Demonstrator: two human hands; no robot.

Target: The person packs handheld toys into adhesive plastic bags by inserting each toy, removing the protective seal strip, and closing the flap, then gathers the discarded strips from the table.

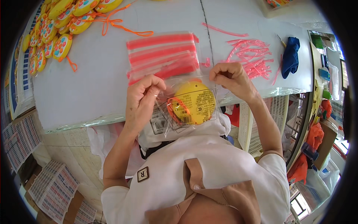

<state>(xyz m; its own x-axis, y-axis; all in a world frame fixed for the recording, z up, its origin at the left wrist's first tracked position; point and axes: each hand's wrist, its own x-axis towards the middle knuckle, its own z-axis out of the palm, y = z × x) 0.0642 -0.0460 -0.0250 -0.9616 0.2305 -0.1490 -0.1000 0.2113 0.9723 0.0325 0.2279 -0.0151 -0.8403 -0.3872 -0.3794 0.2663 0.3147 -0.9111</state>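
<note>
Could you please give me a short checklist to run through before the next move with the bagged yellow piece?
1. Yellow piece inside the clear bag: ok.
2. Orange cord inside the bag too: ok.
3. Left hand pinching the bag's upper left: ok.
4. Right hand gripping the bag's upper right: cannot tell.
5. Bag opening sealed: cannot tell.
6. Loose pink strips clear of the bag: ok.
</note>
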